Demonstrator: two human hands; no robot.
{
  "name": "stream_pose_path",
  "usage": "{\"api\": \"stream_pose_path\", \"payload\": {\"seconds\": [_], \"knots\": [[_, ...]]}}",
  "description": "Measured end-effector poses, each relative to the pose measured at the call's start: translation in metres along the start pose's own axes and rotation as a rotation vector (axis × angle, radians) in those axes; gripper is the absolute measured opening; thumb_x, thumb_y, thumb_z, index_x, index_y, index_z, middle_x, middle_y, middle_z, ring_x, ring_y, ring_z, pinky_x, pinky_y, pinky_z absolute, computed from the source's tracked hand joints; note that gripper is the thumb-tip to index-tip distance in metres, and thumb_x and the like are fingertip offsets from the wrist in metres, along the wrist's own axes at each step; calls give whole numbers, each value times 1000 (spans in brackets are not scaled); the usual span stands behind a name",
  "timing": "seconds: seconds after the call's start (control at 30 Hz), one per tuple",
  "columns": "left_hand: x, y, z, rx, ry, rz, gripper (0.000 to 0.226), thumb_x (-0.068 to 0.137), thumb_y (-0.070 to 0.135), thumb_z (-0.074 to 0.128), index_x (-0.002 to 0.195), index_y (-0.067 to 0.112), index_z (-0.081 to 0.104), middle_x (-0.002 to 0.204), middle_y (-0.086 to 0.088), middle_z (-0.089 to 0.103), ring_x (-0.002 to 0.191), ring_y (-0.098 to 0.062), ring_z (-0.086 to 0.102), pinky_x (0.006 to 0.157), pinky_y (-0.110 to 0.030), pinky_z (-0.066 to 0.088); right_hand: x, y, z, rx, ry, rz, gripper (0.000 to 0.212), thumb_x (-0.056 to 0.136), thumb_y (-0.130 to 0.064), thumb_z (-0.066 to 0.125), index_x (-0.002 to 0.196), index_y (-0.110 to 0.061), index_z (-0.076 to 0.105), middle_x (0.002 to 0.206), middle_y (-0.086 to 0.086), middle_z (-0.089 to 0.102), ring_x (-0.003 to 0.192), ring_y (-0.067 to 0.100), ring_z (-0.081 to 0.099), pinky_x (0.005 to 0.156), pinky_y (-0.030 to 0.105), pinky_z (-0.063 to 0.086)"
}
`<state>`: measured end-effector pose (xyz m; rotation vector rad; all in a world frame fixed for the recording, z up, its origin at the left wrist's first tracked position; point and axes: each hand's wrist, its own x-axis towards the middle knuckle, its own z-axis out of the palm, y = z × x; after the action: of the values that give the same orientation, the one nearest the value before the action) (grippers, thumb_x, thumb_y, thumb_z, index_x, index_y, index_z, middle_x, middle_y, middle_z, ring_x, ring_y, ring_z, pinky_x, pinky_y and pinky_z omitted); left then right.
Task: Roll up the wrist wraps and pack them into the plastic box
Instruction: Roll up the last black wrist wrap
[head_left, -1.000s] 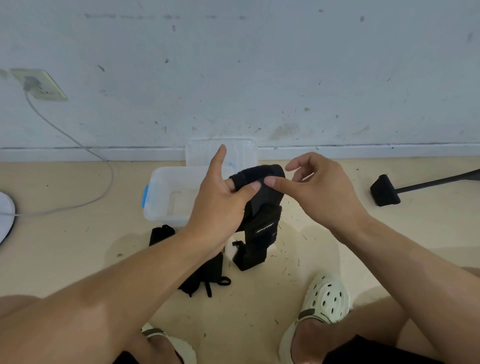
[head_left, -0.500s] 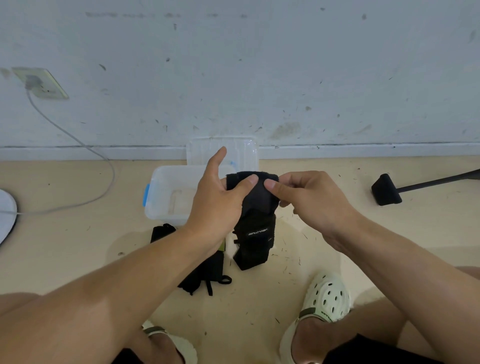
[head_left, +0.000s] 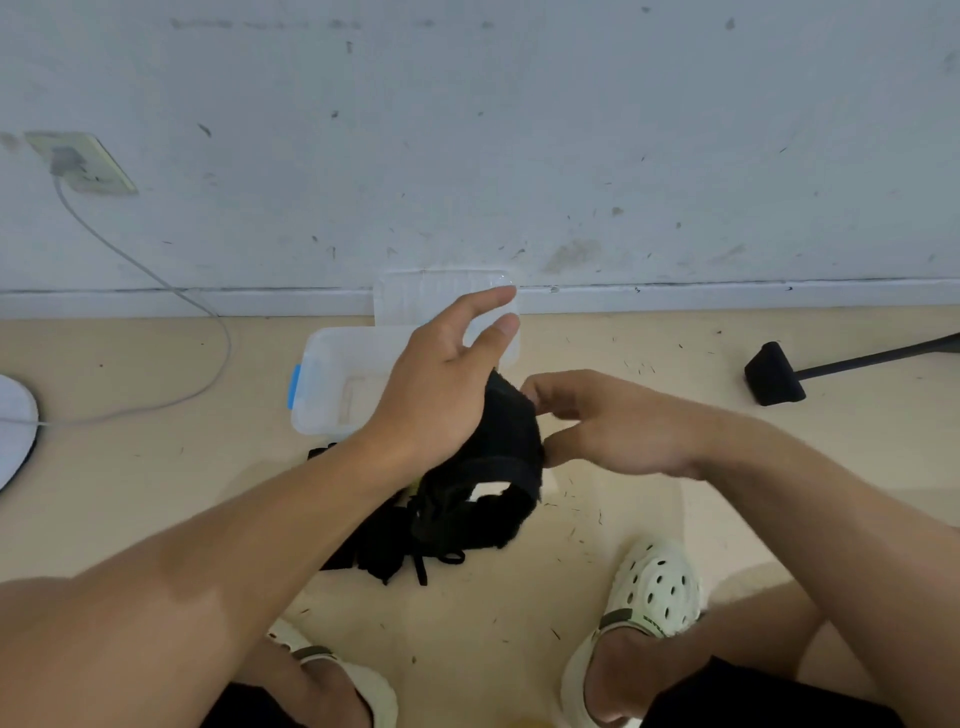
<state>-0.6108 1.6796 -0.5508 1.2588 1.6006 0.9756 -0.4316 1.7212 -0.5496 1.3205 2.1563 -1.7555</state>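
Observation:
I hold a black wrist wrap (head_left: 506, 447) between both hands above the floor. My left hand (head_left: 441, 384) grips its upper part from the left, with the index finger and thumb sticking out. My right hand (head_left: 613, 421) pinches the wrap's right edge. The wrap's lower end curls in a loop under my hands. More black wrist wraps (head_left: 379, 545) lie in a heap on the floor below, partly hidden by my left forearm. The clear plastic box (head_left: 327, 379) with a blue latch stands open behind my left hand.
The box's clear lid (head_left: 447, 291) leans against the wall behind it. A black stand foot (head_left: 774, 374) lies at the right. A grey cable (head_left: 156, 280) runs from a wall socket (head_left: 78, 161) to a white disc (head_left: 15, 431) at the left. My cream clogs (head_left: 654, 592) are below.
Both hands have come lower and closer to me with the wrap. The hanging end has curled up into a loop, and my right hand has shifted to the wrap's right edge.

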Motion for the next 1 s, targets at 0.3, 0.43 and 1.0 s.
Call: {"api": "stream_pose_path", "payload": {"seconds": [0.3,0.43,1.0], "knots": [[8,-19,1,-157,-99,-169,47,103,55,49,147,37,49,93,6,75,116,-16,66,117,-44,40,-25,-14,-36,367,-115,-165,5,82,-21,81,81,-18,77,80,4,74,73,15,69,74,21,52],[3,-12,4,-220,-36,-76,41,102,50,53,139,32,58,115,6,74,114,-9,68,111,-42,48,-18,-12,-27,387,187,-115,20,79,-36,79,90,-19,78,85,7,77,75,17,70,74,28,52],[0,-15,6,-126,104,12,16,102,33,63,108,23,73,97,9,77,88,0,70,67,-8,50,-20,-10,-27,303,188,-19,19,88,-18,78,107,-14,77,101,9,80,93,27,77,82,35,58]]}}
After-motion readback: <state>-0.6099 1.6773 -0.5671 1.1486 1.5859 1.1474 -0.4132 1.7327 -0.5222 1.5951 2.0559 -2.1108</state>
